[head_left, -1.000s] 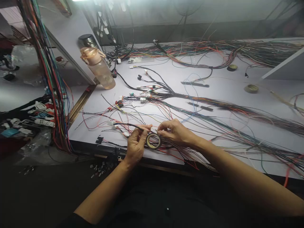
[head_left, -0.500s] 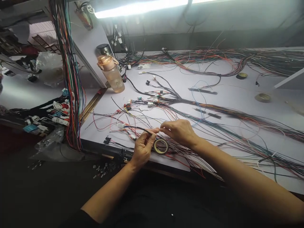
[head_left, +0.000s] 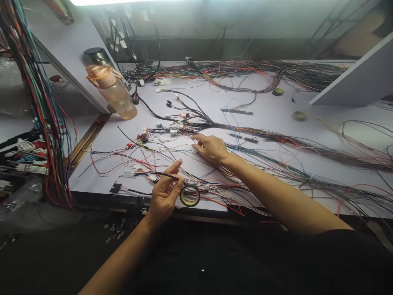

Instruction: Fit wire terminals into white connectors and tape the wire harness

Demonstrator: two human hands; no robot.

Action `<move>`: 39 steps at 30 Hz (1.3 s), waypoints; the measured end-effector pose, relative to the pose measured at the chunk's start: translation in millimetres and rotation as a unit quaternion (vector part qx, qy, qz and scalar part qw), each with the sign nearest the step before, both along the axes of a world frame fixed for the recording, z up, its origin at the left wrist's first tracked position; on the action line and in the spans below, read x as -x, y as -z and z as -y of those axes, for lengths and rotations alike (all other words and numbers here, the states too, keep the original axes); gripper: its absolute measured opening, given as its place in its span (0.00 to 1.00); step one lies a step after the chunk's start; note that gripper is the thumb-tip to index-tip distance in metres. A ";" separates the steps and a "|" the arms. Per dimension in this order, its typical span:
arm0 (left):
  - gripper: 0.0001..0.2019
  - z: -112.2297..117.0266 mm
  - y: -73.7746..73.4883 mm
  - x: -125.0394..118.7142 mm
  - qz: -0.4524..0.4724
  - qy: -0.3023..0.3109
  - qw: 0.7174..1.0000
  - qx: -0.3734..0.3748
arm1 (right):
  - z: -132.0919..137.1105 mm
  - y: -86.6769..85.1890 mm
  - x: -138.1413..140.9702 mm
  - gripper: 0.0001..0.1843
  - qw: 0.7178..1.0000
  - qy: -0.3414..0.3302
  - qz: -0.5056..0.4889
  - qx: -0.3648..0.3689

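Observation:
Near the table's front edge, my left hand [head_left: 166, 191] is closed on a black-taped cable [head_left: 168, 175], with its index finger pointing up. A white connector [head_left: 129, 174] ends that cable on the left. A roll of black tape [head_left: 190, 196] stands at the thumb side of this hand, tilted toward me. Further in, my right hand [head_left: 211, 148] is over the loose thin wires, thumb and index fingertip slightly apart. White connectors [head_left: 173, 132] on a branched wiring harness [head_left: 211, 125] lie just beyond its fingertips.
A tinted drinking bottle [head_left: 115, 92] stands at the back left. Thick wire bundles [head_left: 39, 94] hang at the left edge. More wires [head_left: 233, 71] run along the back. Two tape rolls [head_left: 299, 116] lie at the right, near a slanted white panel [head_left: 353, 78].
My right hand has left the left hand and reached further in over the wires. My left hand keeps the cable, with its index finger now raised. The view has shifted right.

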State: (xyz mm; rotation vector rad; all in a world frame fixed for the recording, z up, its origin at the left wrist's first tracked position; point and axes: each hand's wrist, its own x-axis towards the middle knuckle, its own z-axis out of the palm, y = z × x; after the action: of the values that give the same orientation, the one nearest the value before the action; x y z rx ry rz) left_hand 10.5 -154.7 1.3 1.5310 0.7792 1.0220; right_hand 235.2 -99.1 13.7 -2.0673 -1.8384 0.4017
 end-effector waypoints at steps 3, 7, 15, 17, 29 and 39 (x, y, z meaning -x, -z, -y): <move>0.05 3.3 -4.0 7.3 -0.045 0.019 0.998 -0.041 | 22.1 -1.1 -9.2 0.14 0.991 -0.098 -0.080 -0.049; 0.06 5.3 -2.9 11.5 -0.064 0.009 0.997 -0.051 | 54.2 -1.0 -17.1 0.09 0.947 -0.305 -0.091 -0.030; 0.06 7.3 2.4 14.4 -0.086 -0.043 0.995 -0.008 | 74.2 8.8 -24.8 0.10 0.962 -0.270 0.036 -0.027; 0.06 7.3 2.9 15.6 -0.094 -0.052 0.994 0.000 | 76.8 6.7 -26.9 0.11 0.961 -0.271 0.040 -0.045; 0.12 3.1 -2.1 8.8 -0.151 -0.117 0.980 0.051 | 127.2 14.9 -7.4 0.17 0.969 -0.200 0.057 -0.131; 0.08 -10.5 -10.8 0.2 -0.141 -0.127 0.981 -0.031 | 119.8 19.9 -21.0 0.17 0.969 -0.195 0.027 -0.152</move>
State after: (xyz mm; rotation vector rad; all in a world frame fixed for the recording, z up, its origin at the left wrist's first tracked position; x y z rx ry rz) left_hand 10.4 -144.2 12.0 1.6824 1.1752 1.0331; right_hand 256.2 -218.9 -6.2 -1.5303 -2.1871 0.1454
